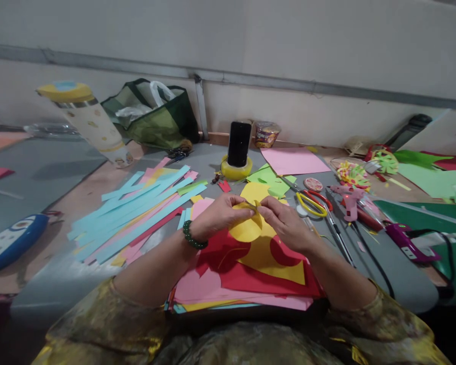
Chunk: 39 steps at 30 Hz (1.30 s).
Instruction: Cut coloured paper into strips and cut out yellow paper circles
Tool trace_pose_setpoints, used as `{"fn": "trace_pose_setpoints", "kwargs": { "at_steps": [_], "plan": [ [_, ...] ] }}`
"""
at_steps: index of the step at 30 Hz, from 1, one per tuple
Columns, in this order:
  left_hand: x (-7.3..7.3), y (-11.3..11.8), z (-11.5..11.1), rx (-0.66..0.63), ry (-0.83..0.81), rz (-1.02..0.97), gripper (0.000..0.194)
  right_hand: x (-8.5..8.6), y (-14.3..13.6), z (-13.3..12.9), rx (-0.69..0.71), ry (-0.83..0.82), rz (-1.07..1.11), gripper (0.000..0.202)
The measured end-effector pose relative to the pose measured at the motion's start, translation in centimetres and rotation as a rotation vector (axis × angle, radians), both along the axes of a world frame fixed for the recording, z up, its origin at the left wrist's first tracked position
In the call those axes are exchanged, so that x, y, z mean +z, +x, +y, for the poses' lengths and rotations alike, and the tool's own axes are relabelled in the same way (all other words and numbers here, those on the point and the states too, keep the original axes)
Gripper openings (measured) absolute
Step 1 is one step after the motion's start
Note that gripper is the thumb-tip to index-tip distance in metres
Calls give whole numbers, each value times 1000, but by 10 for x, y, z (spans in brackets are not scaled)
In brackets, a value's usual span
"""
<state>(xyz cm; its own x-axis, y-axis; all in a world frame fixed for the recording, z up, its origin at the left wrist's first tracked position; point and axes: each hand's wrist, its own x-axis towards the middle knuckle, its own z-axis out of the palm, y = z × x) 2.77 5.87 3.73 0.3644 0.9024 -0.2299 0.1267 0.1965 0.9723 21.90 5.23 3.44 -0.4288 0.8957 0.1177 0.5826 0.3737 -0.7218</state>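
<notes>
Between my two hands is a round piece of yellow paper [246, 230], its upper edge bent over. My left hand [223, 215], below a green bead bracelet [192, 237], pinches the paper's upper left edge. The fingers of my right hand [283, 219] are closed on the same paper at its upper right. Under them lies a yellow paper offcut [275, 258] with curved cut edges, on red paper [228, 256]. Pink sheets [197, 289] and other colours are stacked beneath the red.
Blue paper strips [137, 213] spread out on the left. A phone [239, 144] stands on a yellow tape roll [235, 168] ahead. To the right are scissors [313, 203], a pink glue gun [350, 203] and a purple power strip [410, 243]. A tumbler [93, 124] and green bag [155, 119] stand behind.
</notes>
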Motion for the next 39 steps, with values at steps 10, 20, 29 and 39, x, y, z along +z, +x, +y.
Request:
{"fn": "trace_pose_setpoints", "kwargs": {
  "at_steps": [10,20,29,39],
  "plan": [
    [-1,0,1,-11,17,4,24,3,1,-1,-6,-9,19,27],
    [-4,4,0,55,12,-234,39,-8,-9,7,-12,-272,342,51],
    [-5,1,1,98,48,-226,42,-2,2,6,-43,-122,246,52],
    [-7,0,2,-9,17,-157,36,-2,0,6,77,-190,241,47]
  ]
}}
